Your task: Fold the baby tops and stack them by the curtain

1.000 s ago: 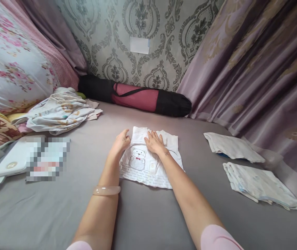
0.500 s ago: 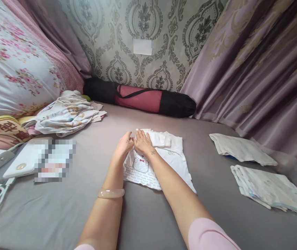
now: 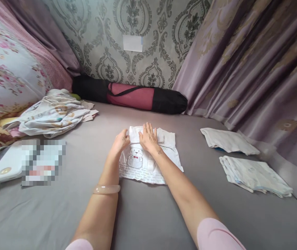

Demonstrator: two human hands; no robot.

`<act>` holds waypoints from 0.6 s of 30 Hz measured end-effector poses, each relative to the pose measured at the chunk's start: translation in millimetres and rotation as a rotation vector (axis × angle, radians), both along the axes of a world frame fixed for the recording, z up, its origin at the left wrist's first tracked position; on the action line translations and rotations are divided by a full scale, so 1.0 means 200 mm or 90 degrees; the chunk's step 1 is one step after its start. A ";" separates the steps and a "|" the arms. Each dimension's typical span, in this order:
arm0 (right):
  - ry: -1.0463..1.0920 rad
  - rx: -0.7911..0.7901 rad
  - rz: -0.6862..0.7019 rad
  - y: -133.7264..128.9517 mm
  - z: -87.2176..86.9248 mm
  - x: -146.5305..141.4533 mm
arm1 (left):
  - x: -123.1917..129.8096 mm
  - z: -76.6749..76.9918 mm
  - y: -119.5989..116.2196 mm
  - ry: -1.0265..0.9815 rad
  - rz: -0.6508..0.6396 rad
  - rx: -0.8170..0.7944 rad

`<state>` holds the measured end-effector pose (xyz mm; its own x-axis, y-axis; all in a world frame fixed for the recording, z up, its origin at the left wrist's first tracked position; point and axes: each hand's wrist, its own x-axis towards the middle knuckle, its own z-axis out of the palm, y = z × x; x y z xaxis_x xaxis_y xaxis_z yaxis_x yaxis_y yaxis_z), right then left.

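A small white shirt [image 3: 161,178] with a bear print and rows of lettering lies on the grey sheet in front of me. A white sleeve is folded across its upper part. My right hand [image 3: 148,138] lies flat on the folded cloth near the top, palm down and fingers stretched forward. At the shirt's left edge rests my left hand [image 3: 122,140], thumb apart from the fingers; its fingers are partly hidden behind the hand. A pale bangle [image 3: 106,189] circles my left wrist.
Two folded white cloths [image 3: 229,140] [image 3: 255,175] lie at the right. Crumpled clothes [image 3: 57,114] are heaped at the left, near a white power bank [image 3: 13,163] and a blurred phone-like object [image 3: 44,161]. A black and pink rolled bag [image 3: 130,96] lies along the wall.
My right hand has slid right across the shirt, and my left hand has moved apart from it to the left edge. More of the bear print shows. The view has shifted slightly right.
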<state>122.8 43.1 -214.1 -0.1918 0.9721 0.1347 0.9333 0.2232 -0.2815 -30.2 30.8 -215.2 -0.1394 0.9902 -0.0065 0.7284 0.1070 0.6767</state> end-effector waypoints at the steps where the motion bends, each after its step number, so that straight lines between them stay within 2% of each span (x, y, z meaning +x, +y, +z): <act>1: -0.007 0.005 -0.043 -0.01 -0.01 0.03 | 0.01 0.00 0.00 0.009 -0.005 -0.005; 4: -0.011 -0.069 -0.103 -0.02 -0.04 0.11 | 0.04 -0.01 0.00 0.049 -0.020 -0.021; 7: 0.032 -0.170 -0.067 -0.02 -0.01 0.17 | 0.06 -0.03 0.00 0.105 -0.045 -0.049; 9: 0.079 -0.193 -0.057 -0.02 0.03 0.22 | 0.08 -0.05 -0.01 0.145 -0.054 -0.055; 12: 0.131 -0.164 -0.060 -0.06 0.10 0.34 | 0.11 -0.07 -0.04 0.187 -0.054 -0.024; 16: 0.142 -0.060 -0.037 -0.21 0.13 0.57 | 0.12 -0.09 -0.06 0.193 -0.037 0.023; 18: 0.139 -0.030 -0.086 -0.31 0.13 0.70 | 0.12 -0.10 -0.06 0.172 -0.020 0.031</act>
<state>262.7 -19.5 -188.1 -0.0311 0.9932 0.1120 0.8698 0.0821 -0.4866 -6.7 17.9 -234.8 -0.0989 0.9924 0.0738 0.8853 0.0539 0.4619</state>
